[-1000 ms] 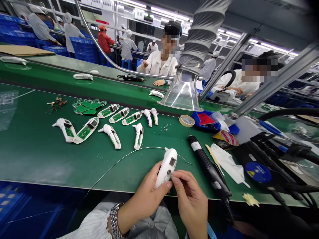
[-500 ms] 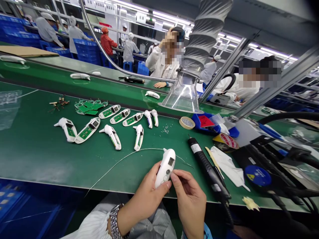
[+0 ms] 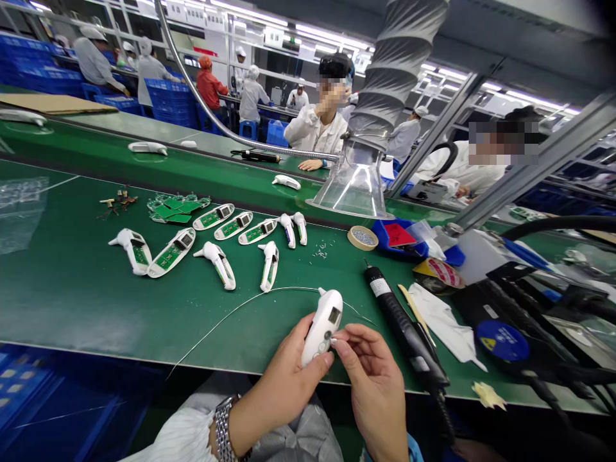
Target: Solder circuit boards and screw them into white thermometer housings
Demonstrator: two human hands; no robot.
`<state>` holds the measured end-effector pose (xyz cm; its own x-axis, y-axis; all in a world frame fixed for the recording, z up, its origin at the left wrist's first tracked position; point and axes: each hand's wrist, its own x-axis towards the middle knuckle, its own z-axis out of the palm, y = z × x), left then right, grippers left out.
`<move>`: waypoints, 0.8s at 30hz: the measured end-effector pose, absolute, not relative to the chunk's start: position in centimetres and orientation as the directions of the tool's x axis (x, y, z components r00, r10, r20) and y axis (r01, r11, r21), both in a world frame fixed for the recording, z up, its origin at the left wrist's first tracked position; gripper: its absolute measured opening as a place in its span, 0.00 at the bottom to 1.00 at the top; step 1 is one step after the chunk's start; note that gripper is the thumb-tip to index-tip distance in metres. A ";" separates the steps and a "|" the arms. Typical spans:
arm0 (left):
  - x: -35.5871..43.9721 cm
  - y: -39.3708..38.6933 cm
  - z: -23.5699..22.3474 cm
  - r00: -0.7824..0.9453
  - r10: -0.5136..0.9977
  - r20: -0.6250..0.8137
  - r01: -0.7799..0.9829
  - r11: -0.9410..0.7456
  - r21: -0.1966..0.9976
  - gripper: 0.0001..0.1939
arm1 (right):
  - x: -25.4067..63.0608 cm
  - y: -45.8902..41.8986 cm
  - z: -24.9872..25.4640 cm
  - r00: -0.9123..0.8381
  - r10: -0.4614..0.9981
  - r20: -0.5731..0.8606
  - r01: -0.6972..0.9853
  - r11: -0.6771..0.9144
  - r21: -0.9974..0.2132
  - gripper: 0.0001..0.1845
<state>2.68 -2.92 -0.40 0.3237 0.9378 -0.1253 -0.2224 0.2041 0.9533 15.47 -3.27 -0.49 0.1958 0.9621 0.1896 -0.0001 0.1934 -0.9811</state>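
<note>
My left hand (image 3: pixel 296 362) is closed around a white ear thermometer (image 3: pixel 323 327), its probe tip pointing away and its small screen and round buttons facing up. My right hand (image 3: pixel 373 372) is closed in a pinch beside the buttons. A tiny whitish bit shows at its fingertips, too small to name. Beyond my hands, several opened thermometer shells (image 3: pixel 171 252) with green circuit boards lie on the green bench. A half-assembled thermometer (image 3: pixel 270 266) and another half-assembled thermometer (image 3: pixel 217 265) lie closer, and a thin white wire (image 3: pixel 231 311) curves across the bench.
A black electric screwdriver (image 3: pixel 402 321) lies right of my hands. Behind it are a round dish of screws (image 3: pixel 362 238) and loose screws (image 3: pixel 320 251). A clear extraction hood (image 3: pixel 353 189) hangs over the belt (image 3: pixel 216 163). Green circuit boards (image 3: pixel 176 206) are piled at left. Co-workers sit opposite.
My right fingertips have drawn slightly away from the thermometer's side, showing the whitish bit. Thermometers on the belt have shifted left. The co-worker opposite has moved head and raised hand.
</note>
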 end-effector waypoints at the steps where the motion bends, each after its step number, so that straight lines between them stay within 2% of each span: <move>1: 2.7 -2.9 -0.4 0.325 0.937 -0.126 -0.227 0.207 0.952 0.26 | 15.5 -3.3 -0.4 0.186 0.961 0.207 0.024 0.206 -0.978 0.10; 8: 2.7 -2.9 -0.1 0.323 0.941 -0.106 -0.226 0.185 0.956 0.27 | 16.1 -3.3 -0.1 0.028 0.938 0.345 0.201 0.333 -0.921 0.10; 13: 2.7 -3.0 -0.4 0.280 0.957 -0.070 -0.156 0.117 0.981 0.26 | 16.6 -3.1 -0.1 -0.050 0.926 0.374 0.315 0.370 -0.874 0.11; 19: 2.6 -3.1 -0.6 0.281 0.958 -0.060 -0.109 0.094 0.990 0.26 | 16.9 -3.0 -0.1 -0.069 0.922 0.380 0.346 0.380 -0.858 0.11; 24: 2.4 -2.9 -0.4 0.307 0.948 -0.084 -0.116 0.125 0.985 0.26 | 16.7 -2.5 -0.4 -0.047 0.915 0.400 0.293 0.395 -0.871 0.10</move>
<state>2.45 -2.91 -0.40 0.3065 0.9481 -0.0843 -0.1156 0.1250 0.9854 16.67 -2.52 -0.35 -0.0467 0.9153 0.3999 0.2930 0.3953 -0.8706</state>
